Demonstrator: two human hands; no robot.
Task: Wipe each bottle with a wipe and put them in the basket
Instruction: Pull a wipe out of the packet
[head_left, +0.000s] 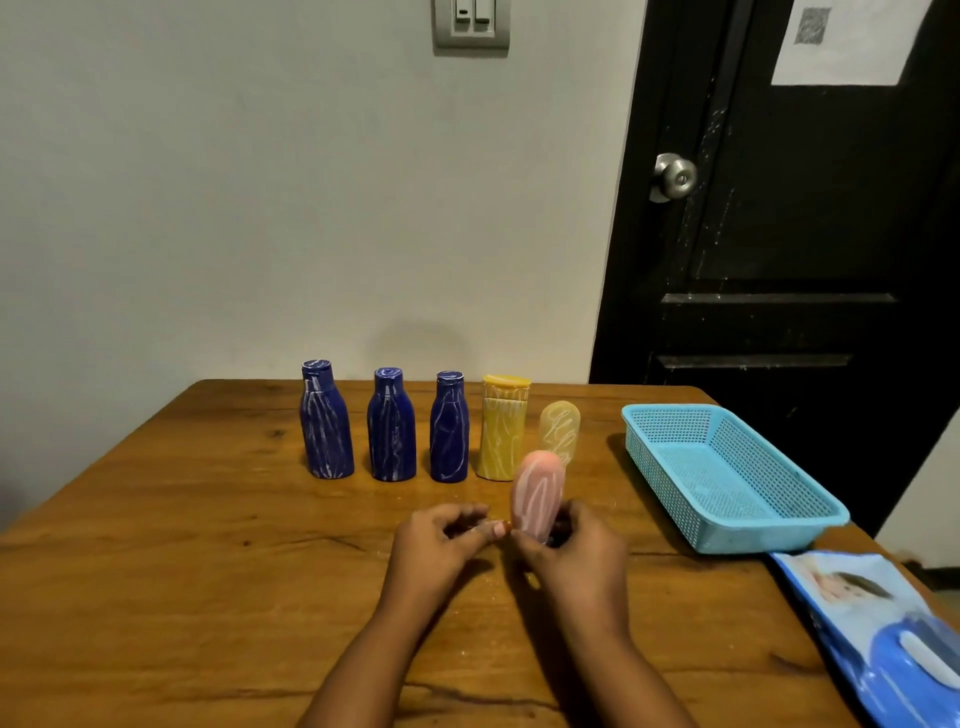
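Bench: wood, and it carries everything listed here.

Basket: blue mesh, mouth up, on your right side. No bottle lies in it, so I judge that none is finished. Sitting on your right-hand side probably keeps the drop-in short.

Wipes pack: lies flat, nearer you than the basket, at its near corner. I cannot tell whether the two touch. The flap looks closed, and no loose wipe shows anywhere.

Row of bottles, left of the basket, all upright:
- three blue bottles, farthest from the basket
- yellow bottle, next in
- pale bottle, nearest the basket

All of them bear white streaks, presumably the soil to wipe off. They stand apart, likely so that each lifts out without knocking its neighbour.

Pink bottle: left of the basket and nearer you than the row, in front of the pale bottle. Its rounded end is up and it is streaked like the rest.

Right hand: your fingers curl round the pink bottle's lower end and grip it there, which leaves most of the streaked body exposed.

Left hand: on the far side of the pink bottle from the basket. The fingers are curled and the thumb reaches toward the bottle's base. I cannot tell whether it pinches anything.

Judgement: the first bottle is in hand and wiping has not begun. The next step calls for a wipe from the pack.
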